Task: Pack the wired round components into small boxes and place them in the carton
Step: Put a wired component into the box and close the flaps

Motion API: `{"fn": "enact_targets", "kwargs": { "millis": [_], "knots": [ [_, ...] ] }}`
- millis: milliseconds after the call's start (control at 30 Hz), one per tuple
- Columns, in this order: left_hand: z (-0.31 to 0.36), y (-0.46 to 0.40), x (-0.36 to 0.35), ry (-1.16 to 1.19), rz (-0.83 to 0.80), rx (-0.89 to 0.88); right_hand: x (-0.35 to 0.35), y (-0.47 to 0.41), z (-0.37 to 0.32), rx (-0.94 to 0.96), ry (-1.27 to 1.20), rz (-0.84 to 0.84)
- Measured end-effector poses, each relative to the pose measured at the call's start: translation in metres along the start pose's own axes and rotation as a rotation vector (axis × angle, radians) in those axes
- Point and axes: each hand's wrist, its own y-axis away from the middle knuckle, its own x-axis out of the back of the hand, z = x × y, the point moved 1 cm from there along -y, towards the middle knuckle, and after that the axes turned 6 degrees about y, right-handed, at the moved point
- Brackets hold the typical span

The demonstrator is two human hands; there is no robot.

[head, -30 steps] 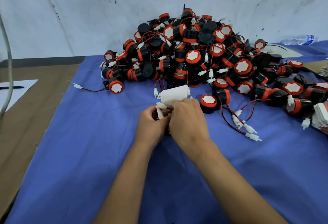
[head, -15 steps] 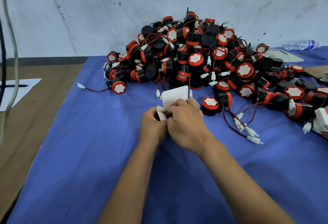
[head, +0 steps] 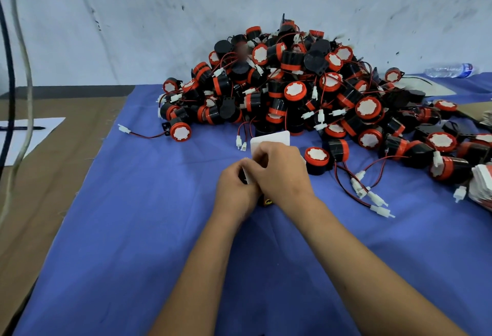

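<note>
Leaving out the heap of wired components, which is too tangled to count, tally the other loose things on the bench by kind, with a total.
small white box, gripped by left hand and right hand: 1
water bottle: 1
pen: 1
white paper sheet: 1
stack of flat white pieces, right edge: 1
Total: 5

Reaching forward with both bare forearms, converging at mid-frame. Left hand (head: 234,189) curling, fingers (head: 241,169) pinching something white at the tips. Right hand (head: 282,173) lying knuckles-up against it, fingers bending down over the same piece.
</note>
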Motion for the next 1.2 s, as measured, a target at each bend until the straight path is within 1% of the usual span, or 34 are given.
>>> {"fn": "enact_targets", "kwargs": {
  "millis": [100,133,200,267,367,400,500,567,633,800,900,967,1033,1067,1133,1200],
  "knots": [
    [0.001,0.002,0.0,0.116,-0.067,0.008,0.006,-0.001,0.01,-0.026,-0.071,0.046],
    [-0.001,0.002,0.0,0.131,-0.082,0.019,0.009,-0.002,0.013,-0.024,-0.07,0.036],
    [-0.001,0.003,-0.001,0.141,-0.09,0.022,0.016,-0.001,0.015,0.028,-0.041,-0.036],
    [-0.003,0.001,-0.001,0.161,-0.094,0.026,0.024,0.002,0.018,0.091,0.045,-0.081],
    [-0.006,-0.001,-0.002,0.137,-0.074,0.03,0.035,0.005,0.028,0.126,0.31,-0.111],
    [-0.007,-0.001,-0.003,0.124,-0.068,0.031,0.038,0.006,0.03,0.135,0.344,-0.126],
    [-0.007,-0.001,-0.002,0.116,-0.079,0.018,0.039,0.01,0.029,0.2,0.394,-0.198],
    [-0.006,0.0,-0.002,0.114,-0.082,0.02,0.037,0.013,0.027,0.249,0.327,-0.175],
    [-0.006,0.001,-0.002,0.105,-0.08,0.014,0.034,0.014,0.027,0.24,0.249,-0.158],
    [-0.003,0.003,-0.001,0.132,-0.09,0.032,0.022,0.01,0.027,0.17,0.382,-0.297],
    [-0.003,0.003,-0.002,0.141,-0.081,0.049,0.023,0.011,0.023,0.109,0.323,-0.342],
    [0.001,0.004,-0.004,0.105,-0.06,0.055,0.022,0.012,0.016,0.028,0.241,-0.303],
    [0.004,0.003,-0.006,0.013,-0.073,0.033,0.019,0.013,0.006,-0.012,0.214,-0.192],
    [0.005,0.003,-0.007,-0.042,-0.075,0.011,0.017,0.013,0.001,-0.013,0.268,-0.143],
    [0.001,0.003,-0.007,-0.114,-0.056,-0.037,0.012,0.011,-0.009,-0.056,0.436,-0.103],
    [-0.003,0.004,-0.006,-0.103,-0.056,-0.066,0.008,0.006,-0.013,-0.098,0.463,-0.091]
  ]
}}
